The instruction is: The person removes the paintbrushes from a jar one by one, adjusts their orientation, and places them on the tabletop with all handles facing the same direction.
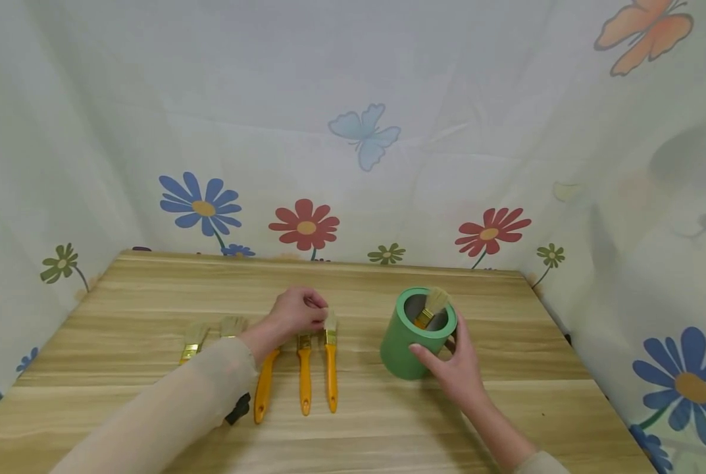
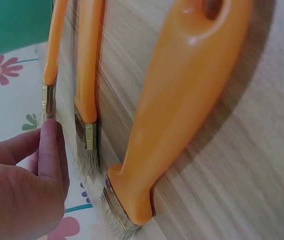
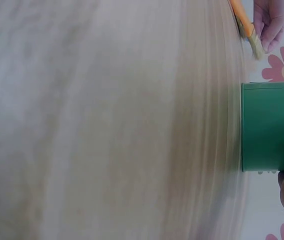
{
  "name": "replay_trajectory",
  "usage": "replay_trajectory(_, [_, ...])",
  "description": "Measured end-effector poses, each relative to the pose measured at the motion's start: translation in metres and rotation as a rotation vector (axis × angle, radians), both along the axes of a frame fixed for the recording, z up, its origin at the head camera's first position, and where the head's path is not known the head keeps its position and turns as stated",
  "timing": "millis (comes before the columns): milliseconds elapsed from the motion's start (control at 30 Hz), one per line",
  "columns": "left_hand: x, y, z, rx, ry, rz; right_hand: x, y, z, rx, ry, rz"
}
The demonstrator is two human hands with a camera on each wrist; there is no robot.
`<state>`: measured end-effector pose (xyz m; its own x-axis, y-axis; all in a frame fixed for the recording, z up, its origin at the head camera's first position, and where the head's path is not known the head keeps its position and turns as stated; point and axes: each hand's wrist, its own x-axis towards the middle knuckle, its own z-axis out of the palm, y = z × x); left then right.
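My left hand (image 1: 299, 311) pinches the bristle end of the rightmost paintbrush (image 1: 331, 368) between thumb and fingers. That brush has a slim orange handle pointing toward me; in the left wrist view its brass-coloured band (image 2: 49, 97) shows just beyond my fingertips. To its left lie a second orange-handled paintbrush (image 1: 305, 382) and a wider paintbrush (image 1: 264, 392). My right hand (image 1: 459, 365) holds a green can (image 1: 400, 345) by its side, the thumb across the front. One paintbrush (image 1: 432, 306) stands in the can, bristles up. The right wrist view shows the can's green wall (image 3: 272, 127).
Two more paintbrushes, one with pale bristles (image 1: 194, 334) and another (image 1: 232, 325), lie farther left, partly hidden by my left sleeve (image 1: 175, 401). The wood-patterned table (image 1: 364, 434) meets a white flowered curtain (image 1: 258, 145) at its back and sides.
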<state>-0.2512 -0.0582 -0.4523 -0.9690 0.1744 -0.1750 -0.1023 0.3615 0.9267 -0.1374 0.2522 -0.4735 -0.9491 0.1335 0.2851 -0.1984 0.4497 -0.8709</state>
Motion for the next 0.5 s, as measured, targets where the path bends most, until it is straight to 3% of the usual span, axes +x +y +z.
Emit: replay_trajectory(500, [0.0019,0.007,-0.0037,-0.068,0.031,0.006,0.0002,0.0013,-0.0004,0.008,-0.007,0.0])
